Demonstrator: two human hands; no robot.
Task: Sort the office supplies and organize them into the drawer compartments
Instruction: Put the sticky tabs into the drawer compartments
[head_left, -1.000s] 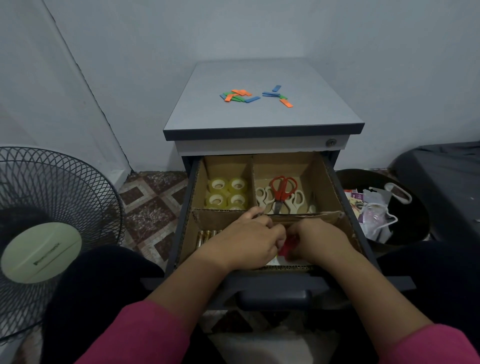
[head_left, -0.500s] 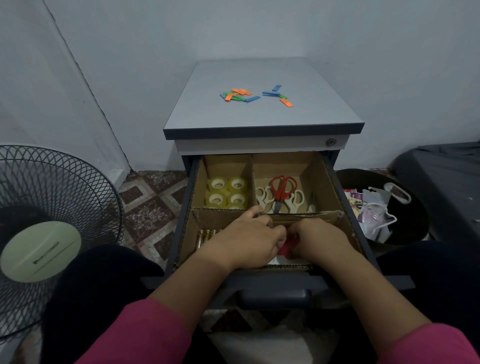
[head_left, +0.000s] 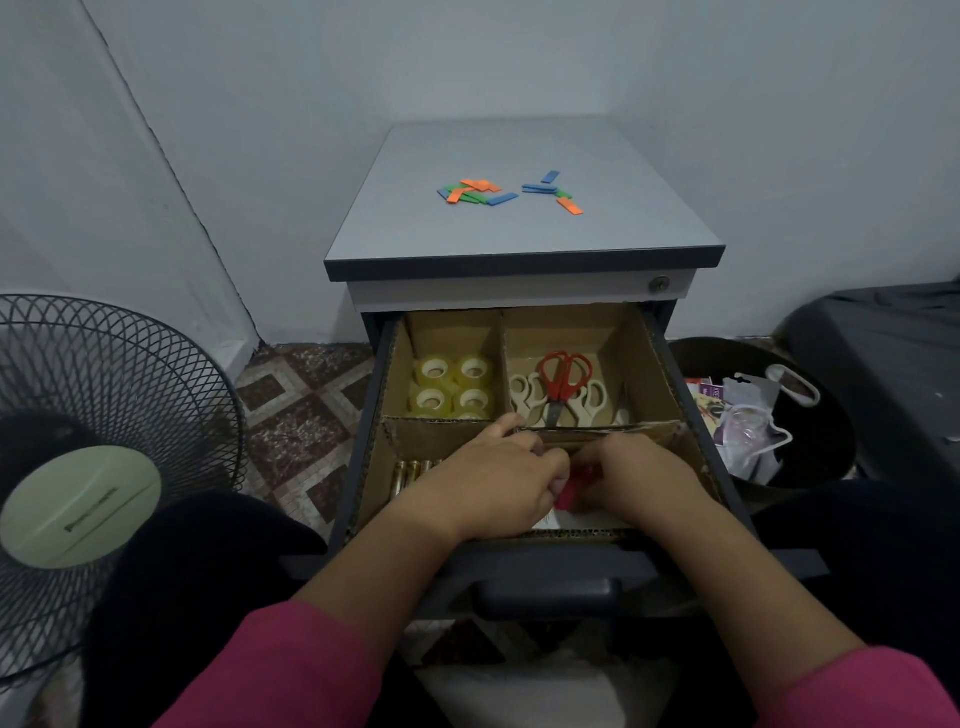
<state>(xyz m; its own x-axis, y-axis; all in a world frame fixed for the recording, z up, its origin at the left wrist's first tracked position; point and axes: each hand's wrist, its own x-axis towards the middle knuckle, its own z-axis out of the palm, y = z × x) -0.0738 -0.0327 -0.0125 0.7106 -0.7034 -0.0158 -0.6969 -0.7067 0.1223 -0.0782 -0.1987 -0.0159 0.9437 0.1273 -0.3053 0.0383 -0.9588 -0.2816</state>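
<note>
The open drawer (head_left: 696, 447) holds cardboard compartments. Rolls of clear tape (head_left: 452, 387) fill the back left one; red and cream scissors (head_left: 563, 384) lie in the back right one. Gold batteries (head_left: 410, 473) show in the front left compartment. Both hands are down in the front right compartment, knuckles together. My left hand (head_left: 493, 483) and my right hand (head_left: 639, 478) have curled fingers around a small red item (head_left: 569, 493), mostly hidden. White paper (head_left: 571, 519) lies beneath. Coloured flat strips (head_left: 483, 191) lie scattered on the cabinet top (head_left: 519, 234).
A black standing fan (head_left: 88, 457) is at the left on the tiled floor. A dark bin (head_left: 831, 415) with plastic and packaging sits right of the cabinet. The drawer handle (head_left: 550, 597) is just below my wrists. My dark-clothed knees flank the drawer.
Nothing has visibly changed; both hands stay together over the red item in the front compartment.
</note>
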